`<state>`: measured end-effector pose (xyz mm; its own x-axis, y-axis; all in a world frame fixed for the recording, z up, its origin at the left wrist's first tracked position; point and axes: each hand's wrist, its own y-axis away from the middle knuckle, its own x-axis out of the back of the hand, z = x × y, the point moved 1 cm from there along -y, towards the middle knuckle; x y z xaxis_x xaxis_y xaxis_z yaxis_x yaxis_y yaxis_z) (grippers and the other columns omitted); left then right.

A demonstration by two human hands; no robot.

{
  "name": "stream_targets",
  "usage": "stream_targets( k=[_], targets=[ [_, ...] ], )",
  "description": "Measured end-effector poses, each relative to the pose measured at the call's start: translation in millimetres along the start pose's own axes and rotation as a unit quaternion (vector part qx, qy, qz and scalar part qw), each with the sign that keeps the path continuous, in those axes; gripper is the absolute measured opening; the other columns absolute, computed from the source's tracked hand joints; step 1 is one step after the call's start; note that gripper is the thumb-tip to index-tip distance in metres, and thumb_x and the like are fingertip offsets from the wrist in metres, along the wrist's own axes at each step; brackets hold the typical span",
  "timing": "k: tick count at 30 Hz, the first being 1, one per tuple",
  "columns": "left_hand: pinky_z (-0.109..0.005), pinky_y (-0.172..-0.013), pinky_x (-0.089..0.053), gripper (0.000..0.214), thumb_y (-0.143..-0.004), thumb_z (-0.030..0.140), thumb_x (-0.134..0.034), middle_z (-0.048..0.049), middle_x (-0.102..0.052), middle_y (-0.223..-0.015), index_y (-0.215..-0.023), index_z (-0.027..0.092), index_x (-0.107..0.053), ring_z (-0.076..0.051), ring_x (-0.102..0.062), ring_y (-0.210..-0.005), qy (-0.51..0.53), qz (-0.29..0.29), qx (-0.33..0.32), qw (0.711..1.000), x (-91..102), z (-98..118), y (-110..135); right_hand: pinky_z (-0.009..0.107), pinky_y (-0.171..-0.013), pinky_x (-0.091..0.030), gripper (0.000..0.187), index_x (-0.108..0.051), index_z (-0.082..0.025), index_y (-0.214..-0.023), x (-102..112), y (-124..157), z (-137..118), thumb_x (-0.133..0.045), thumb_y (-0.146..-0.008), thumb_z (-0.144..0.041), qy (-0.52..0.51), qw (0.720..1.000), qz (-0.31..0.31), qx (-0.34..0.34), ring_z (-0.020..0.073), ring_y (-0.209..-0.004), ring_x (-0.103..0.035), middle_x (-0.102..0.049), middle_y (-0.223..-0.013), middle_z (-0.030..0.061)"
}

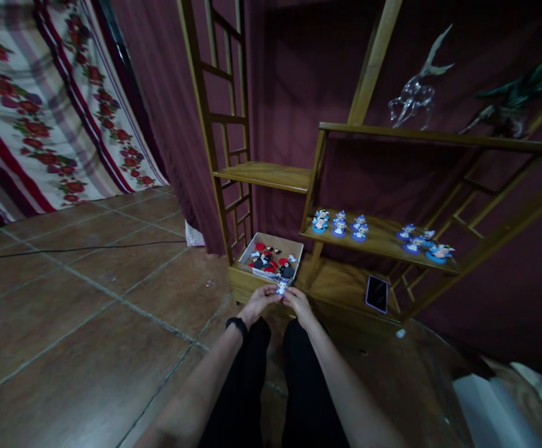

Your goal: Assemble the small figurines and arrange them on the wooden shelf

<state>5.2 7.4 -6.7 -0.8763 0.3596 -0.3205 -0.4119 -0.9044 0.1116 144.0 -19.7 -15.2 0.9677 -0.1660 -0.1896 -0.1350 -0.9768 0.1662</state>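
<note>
A small blue and white figurine [282, 287] is pinched between both my hands in front of my knees. My left hand [262, 302], with a black band on its wrist, grips it from the left. My right hand [299, 303] grips it from the right. Just beyond the hands, an open cardboard box [254, 244] with several red and black figurines sits on the bottom board of a wooden shelf unit [271, 175]. Several blue and white figurines [339, 224] stand on the middle shelf, with more [424, 241] further right.
A dark phone [376, 293] lies on the bottom board to the right of my hands. A clear glass deer [415, 93] and a dark figure [513, 102] stand on the top shelf. Tiled floor with a black cable [65, 250] spreads left. A flowered cloth [42, 106] hangs behind.
</note>
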Motion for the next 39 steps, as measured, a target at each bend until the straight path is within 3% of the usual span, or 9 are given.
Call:
stream_targets(
  k=[28,39],
  targets=[
    [-0.029,-0.074,-0.043,0.037,-0.050,0.020,-0.079,-0.0062,-0.069,-0.079,-0.084,0.013,-0.065,-0.015,-0.061,-0.072,-0.019,0.022,-0.005,1.000,-1.1,0,-1,0.031,-0.069,-0.050,0.024,-0.066,-0.019,-0.075,1,-1,-3,-0.066,-0.059,-0.036,-0.029,0.999,0.015,-0.020,0.0133,-0.063,-0.061,-0.067,-0.073,0.0009],
    [-0.029,-0.072,-0.044,0.035,-0.046,0.014,-0.077,-0.0016,-0.065,-0.074,-0.078,0.015,-0.062,-0.014,-0.058,-0.067,-0.070,0.058,-0.070,0.993,-1.6,-12,-7,0.030,-0.072,-0.047,0.031,-0.064,-0.018,-0.081,3,0,-4,-0.068,-0.055,-0.034,-0.026,0.999,-0.027,-0.011,0.0168,-0.076,-0.062,-0.068,-0.082,0.0026]
  ],
)
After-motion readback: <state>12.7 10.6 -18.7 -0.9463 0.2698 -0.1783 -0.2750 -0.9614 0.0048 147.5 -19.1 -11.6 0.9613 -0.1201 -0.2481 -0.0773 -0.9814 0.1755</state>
